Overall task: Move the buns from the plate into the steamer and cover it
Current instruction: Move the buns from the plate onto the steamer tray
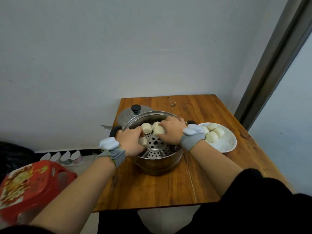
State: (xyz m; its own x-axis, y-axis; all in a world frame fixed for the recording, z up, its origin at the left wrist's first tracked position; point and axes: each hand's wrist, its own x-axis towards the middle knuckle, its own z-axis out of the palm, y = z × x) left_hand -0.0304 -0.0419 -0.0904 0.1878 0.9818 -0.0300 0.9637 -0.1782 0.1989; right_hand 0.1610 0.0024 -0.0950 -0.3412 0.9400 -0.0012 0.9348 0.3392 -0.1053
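Note:
A steel steamer pot (157, 163) stands mid-table with a perforated tray inside. My left hand (130, 141) reaches into its left side, fingers closed on a white bun (142, 141) resting on the tray. Over the far right of the pot, my right hand (170, 130) grips another bun (158, 130). A third bun (146, 127) sits free at the back of the tray. To the right, a white plate (227, 144) holds several more buns (213, 134). The steel lid (130, 114) with a black knob lies behind the pot on the left.
The wooden table (168, 188) stands against a grey wall. A red plastic stool (32, 184) is on the floor to the left, with several cups (67, 157) beside the wall. A door frame (273, 61) rises at the right.

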